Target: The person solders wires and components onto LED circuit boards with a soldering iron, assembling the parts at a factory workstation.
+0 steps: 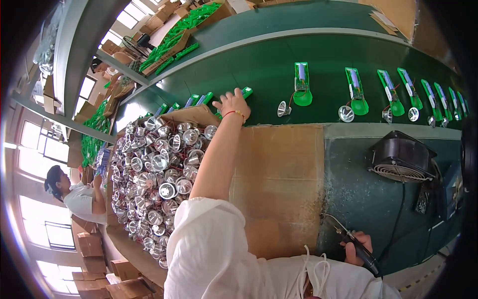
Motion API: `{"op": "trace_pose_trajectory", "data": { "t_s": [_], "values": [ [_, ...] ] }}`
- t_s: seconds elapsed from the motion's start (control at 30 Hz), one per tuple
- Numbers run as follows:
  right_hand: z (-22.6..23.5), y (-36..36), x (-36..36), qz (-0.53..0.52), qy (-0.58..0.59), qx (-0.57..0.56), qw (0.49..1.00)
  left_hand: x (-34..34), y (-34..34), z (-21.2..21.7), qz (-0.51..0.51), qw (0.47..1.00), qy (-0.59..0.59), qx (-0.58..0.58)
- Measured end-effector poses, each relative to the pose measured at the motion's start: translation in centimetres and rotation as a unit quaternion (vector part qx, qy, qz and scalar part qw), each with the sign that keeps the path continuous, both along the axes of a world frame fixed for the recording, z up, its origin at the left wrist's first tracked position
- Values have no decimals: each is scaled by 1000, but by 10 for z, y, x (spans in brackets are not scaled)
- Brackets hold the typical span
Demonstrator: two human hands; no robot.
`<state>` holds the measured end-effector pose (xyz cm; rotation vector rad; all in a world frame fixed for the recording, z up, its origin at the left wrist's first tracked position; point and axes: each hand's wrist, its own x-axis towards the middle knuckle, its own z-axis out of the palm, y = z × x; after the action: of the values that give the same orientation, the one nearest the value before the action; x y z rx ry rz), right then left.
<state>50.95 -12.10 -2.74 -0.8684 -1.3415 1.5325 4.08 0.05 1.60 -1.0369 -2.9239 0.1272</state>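
My left hand (233, 105) reaches far across the bench and lies over a green plastic flashlight housing (247, 91). The thumb side and index finger seem to grip it, while the other fingers spread to the left. The hand covers the housing's middle. A soldering iron (366, 256) with a dark handle rests in my closed right hand (359, 246) at the lower right. Its bent metal tip (326, 216) points up and left, over the edge of the brown cardboard sheet (279, 184).
A box heaped with silver reflector cups (159, 162) stands left of my arm. Green housings with blue cells and wired reflectors (357, 89) line the far right. A black fan (402, 157) sits at right. Another person (74, 194) works at far left, near green parts (94, 132).
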Motion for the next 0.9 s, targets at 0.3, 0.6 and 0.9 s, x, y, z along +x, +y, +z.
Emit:
{"op": "trace_pose_trajectory", "data": {
  "t_s": [0.3, 0.6, 0.9],
  "values": [
    [3, -2, -5, -17, -4, -19, 1000, 51, -6, 41, -227, 957, 99, 153],
    [12, 0, -13, -45, -70, 23, 996, 214, -164, 19, -155, 940, -232, 195],
    [9, -1, -9, -51, -39, 47, 997, 222, -265, 18, -104, 941, -61, 315]
  ]
}}
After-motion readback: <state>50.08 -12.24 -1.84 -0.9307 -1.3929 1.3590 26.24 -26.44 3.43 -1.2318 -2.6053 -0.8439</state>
